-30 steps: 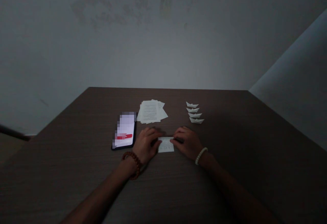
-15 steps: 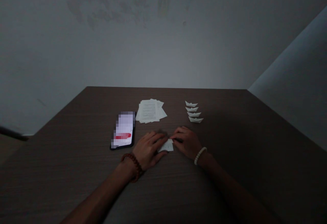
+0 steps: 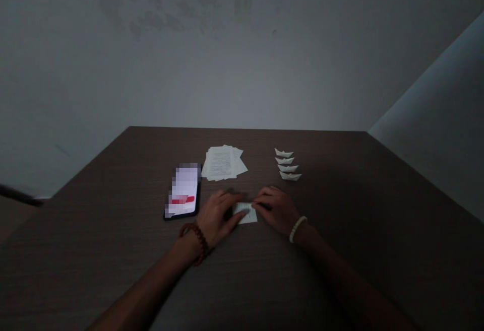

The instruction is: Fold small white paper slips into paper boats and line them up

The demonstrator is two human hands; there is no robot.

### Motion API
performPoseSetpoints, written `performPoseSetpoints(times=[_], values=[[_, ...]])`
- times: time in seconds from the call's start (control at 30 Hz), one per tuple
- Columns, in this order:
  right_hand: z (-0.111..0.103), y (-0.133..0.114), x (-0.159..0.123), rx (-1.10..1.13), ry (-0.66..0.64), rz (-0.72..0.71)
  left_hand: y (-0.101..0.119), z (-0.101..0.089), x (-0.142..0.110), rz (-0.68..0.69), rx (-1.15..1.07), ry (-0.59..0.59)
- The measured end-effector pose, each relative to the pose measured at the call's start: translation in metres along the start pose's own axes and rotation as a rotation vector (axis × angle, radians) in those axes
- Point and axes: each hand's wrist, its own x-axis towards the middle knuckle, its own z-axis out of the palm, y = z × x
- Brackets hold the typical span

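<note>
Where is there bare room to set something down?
On bare table right of the paper boats, or left of the phone. A narrower gap lies between the boats and paper stack. It's crowded around the small sheet, with left hand and right hand on it.

The table (image 3: 242, 280) stretches from the near side to the wall (image 3: 245, 79) beyond its far edge. Near the middle, a folded paper piece (image 3: 250, 216) lies on it between the left hand (image 3: 215, 217) and the right hand (image 3: 279, 210), both touching it. A smartphone (image 3: 184, 190) lies to the left of the left hand. A pile of paper sheets (image 3: 221, 163) rests on the far side of that hand, just beside the phone's far right corner. Well to the pile's right, beyond the right hand, four paper boats (image 3: 288, 169) form a row running from near to far, the nearest sitting farthest right.
</note>
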Motion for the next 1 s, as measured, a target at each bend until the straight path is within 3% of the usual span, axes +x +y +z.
performPoseSetpoints(times=[0.1, 0.4, 0.6, 0.8, 1.0], values=[[0.0, -0.001, 0.001, -0.005, 0.002, 0.012, -0.006, 0.002, 0.001, -0.108, 0.019, 0.047], [-0.002, -0.004, 0.002, 0.012, 0.055, 0.04, -0.012, 0.002, 0.002, -0.09, 0.057, 0.065], [-0.003, -0.001, 0.001, 0.002, 0.019, 0.019, -0.013, 0.002, 0.001, -0.006, 0.118, 0.071], [-0.007, 0.0, 0.001, -0.07, -0.017, -0.094, -0.015, 0.0, 0.001, 0.114, 0.184, 0.008], [-0.007, 0.001, 0.0, -0.129, -0.004, -0.15, -0.004, -0.004, -0.002, 0.131, 0.162, -0.01]])
